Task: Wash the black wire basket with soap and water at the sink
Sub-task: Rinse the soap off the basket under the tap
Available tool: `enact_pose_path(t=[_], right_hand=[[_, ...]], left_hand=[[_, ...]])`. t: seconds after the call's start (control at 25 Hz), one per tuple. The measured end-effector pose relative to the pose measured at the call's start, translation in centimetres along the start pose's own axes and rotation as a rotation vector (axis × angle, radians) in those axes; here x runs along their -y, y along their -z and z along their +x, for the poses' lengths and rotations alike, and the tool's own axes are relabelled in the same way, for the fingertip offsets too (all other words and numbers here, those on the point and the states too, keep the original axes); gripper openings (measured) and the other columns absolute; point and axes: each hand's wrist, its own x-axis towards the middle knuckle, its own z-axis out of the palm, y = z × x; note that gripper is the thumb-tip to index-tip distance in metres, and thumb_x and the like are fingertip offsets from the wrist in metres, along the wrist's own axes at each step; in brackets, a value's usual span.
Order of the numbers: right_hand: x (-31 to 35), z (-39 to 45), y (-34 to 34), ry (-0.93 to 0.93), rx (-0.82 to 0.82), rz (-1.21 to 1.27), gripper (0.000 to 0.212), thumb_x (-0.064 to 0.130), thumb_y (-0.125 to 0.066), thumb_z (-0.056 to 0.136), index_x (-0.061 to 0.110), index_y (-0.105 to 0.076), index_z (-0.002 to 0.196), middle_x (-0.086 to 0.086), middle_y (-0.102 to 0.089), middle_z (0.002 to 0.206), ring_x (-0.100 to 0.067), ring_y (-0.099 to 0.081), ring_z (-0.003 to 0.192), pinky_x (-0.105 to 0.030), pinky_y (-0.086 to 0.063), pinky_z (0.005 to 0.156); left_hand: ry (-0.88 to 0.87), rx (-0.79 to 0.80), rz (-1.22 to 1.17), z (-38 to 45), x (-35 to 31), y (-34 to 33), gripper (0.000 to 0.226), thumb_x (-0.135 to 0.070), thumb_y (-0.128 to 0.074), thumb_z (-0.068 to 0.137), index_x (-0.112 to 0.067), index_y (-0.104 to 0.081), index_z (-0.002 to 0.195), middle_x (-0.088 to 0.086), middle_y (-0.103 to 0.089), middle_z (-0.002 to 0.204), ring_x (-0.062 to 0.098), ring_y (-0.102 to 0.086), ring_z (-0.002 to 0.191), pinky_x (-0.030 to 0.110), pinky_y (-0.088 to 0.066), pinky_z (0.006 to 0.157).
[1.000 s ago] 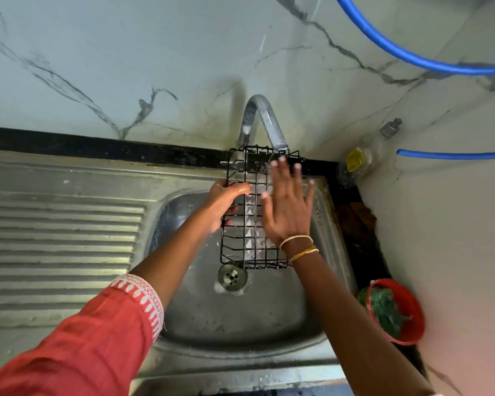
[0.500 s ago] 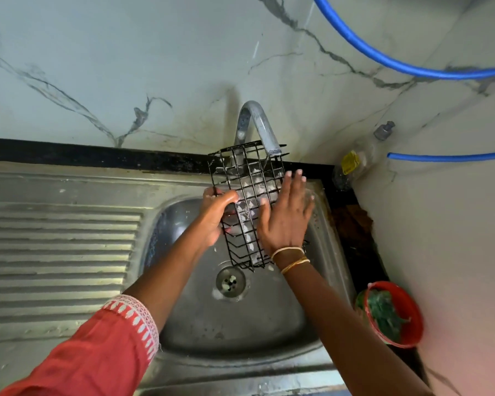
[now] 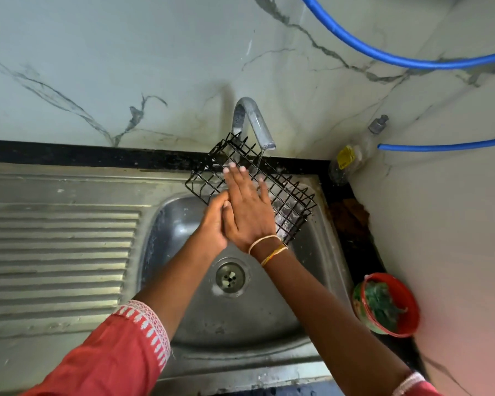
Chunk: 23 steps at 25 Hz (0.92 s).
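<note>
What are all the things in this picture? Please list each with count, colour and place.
wire basket: 1, black, tilted under the tap, above the sink
tap: 1, silver, on the back wall
sink: 1, steel, centre
drain: 1, steel, sink bottom
hoses: 2, blue, right wall
bottle: 1, clear with yellow label, right corner
bowl: 1, red, right counter
bangles: 2, right wrist
left hand: holds the basket
right hand: flat on the basket

I hold the black wire basket (image 3: 286, 195) tilted over the steel sink (image 3: 269, 324), its long side running diagonally from upper left to lower right. It is an oblong open grid of thin black rods, wet, with white suds clinging to its lower right end. The tap (image 3: 255, 121) spout sits just above its upper part.
</note>
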Motion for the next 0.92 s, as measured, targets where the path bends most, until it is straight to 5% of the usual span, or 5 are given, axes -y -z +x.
enact_pose_path(t=[0.16, 0.28, 0.4, 0.56, 0.92], right_hand=[[-3.7, -0.2, 0.1, -0.139, -0.030, -0.030, 0.063, 0.042, -0.026, 0.090, 0.035, -0.014, 0.151, -0.001, -0.007, 0.161, -0.023, -0.005, 0.148, -0.055, -0.007, 0.117], [-3.5, -1.5, 0.1, -0.426, -0.028, 0.022, 0.067, 0.049, -0.019, 0.092, 0.022, -0.011, 0.153, -0.005, -0.003, 0.161, -0.025, -0.002, 0.148, -0.056, -0.009, 0.117], [-1.6, -2.8, 0.9, 0.068, 0.087, -0.027, 0.066, 0.042, -0.021, 0.091, 0.019, -0.013, 0.153, -0.005, -0.007, 0.161, -0.023, -0.003, 0.148, -0.056, -0.011, 0.117], [-6.1, -1.8, 2.7, -0.070, 0.009, -0.031, 0.061, 0.039, -0.025, 0.091, 0.035, -0.016, 0.151, -0.002, -0.009, 0.161, -0.026, -0.007, 0.148, -0.058, -0.011, 0.115], [-5.3, 1.3, 4.3, 0.201, 0.156, -0.017, 0.056, 0.036, -0.017, 0.094, 0.035, -0.023, 0.149, 0.005, -0.016, 0.159, -0.026, -0.010, 0.147, -0.062, -0.009, 0.115]], left_hand=[[0.079, -0.113, 0.006, -0.6, 0.2, 0.4, 0.008, -0.020, -0.052, 0.084, -0.021, -0.056, 0.077, 0.007, -0.051, 0.090, 0.024, -0.052, 0.084, 0.066, -0.043, 0.091], [0.064, -0.173, -0.014, -1.2, 0.0, -0.3, 0.002, -0.018, -0.052, 0.084, -0.017, -0.051, 0.083, 0.008, -0.044, 0.085, 0.025, -0.049, 0.082, 0.063, -0.046, 0.089], [0.059, -0.141, -0.036, -2.4, -0.2, -1.4, 0.010, -0.023, -0.059, 0.084, -0.014, -0.062, 0.082, 0.008, -0.064, 0.083, 0.020, -0.065, 0.067, 0.033, -0.055, 0.064], [0.116, -0.136, 0.018, -2.9, 0.0, -2.8, 0.016, -0.017, -0.055, 0.080, -0.017, -0.054, 0.096, 0.019, -0.053, 0.117, 0.038, -0.057, 0.104, 0.068, -0.044, 0.086], [0.199, -0.187, 0.083, -3.5, 1.2, -2.3, 0.019, -0.026, -0.062, 0.079, -0.025, -0.058, 0.098, 0.009, -0.050, 0.128, 0.035, -0.052, 0.112, 0.081, -0.015, 0.097]])
